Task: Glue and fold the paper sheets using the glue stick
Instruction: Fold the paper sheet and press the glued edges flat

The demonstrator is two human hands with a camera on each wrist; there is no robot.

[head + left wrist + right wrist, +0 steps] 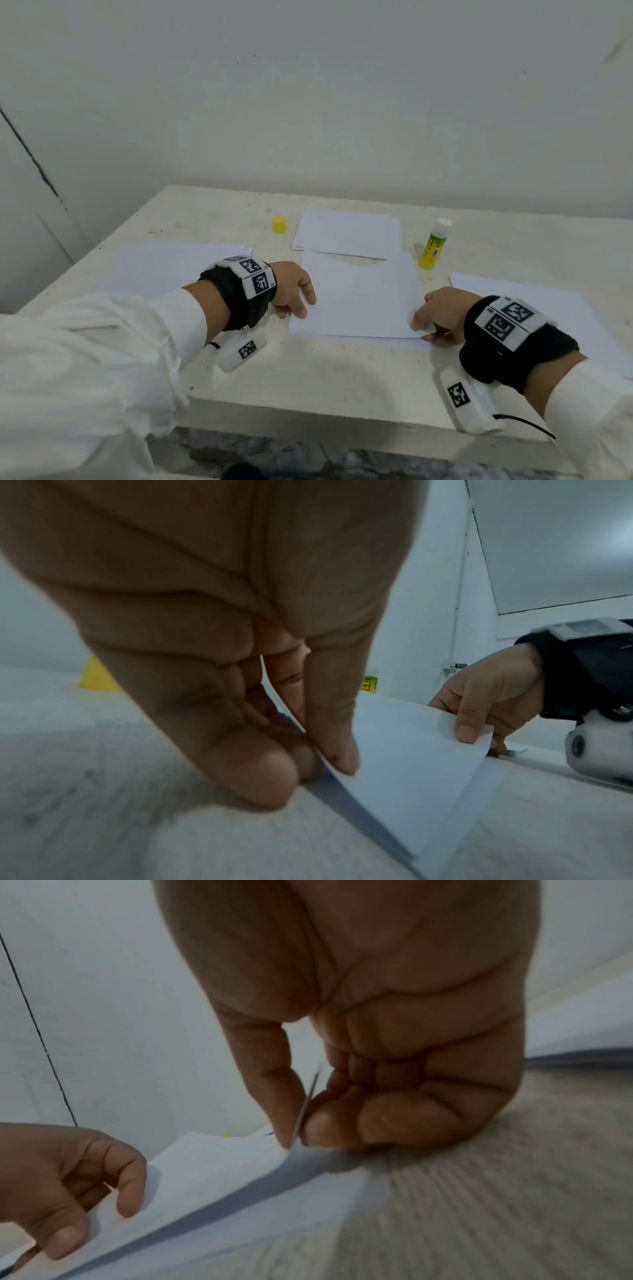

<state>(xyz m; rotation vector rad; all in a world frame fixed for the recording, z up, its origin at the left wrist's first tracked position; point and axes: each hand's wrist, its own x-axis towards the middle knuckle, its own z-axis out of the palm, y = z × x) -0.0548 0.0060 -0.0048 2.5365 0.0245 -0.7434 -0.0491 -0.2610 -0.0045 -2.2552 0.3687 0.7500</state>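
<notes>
The left hand point(294, 291) pinched the sheet's point(359, 298) left edge; the right hand point(440, 318) pinched its near right corner. Behind the sheet, the glue stick point(434, 245) stood uncapped. Folding appeared under way; creasing remained.

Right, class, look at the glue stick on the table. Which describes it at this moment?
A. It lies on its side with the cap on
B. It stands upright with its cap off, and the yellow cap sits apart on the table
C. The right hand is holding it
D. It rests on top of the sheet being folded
B: the glue stick stands upright and uncapped, with the yellow cap standing apart beyond the paper, while both hands pinch the sheet.
</notes>
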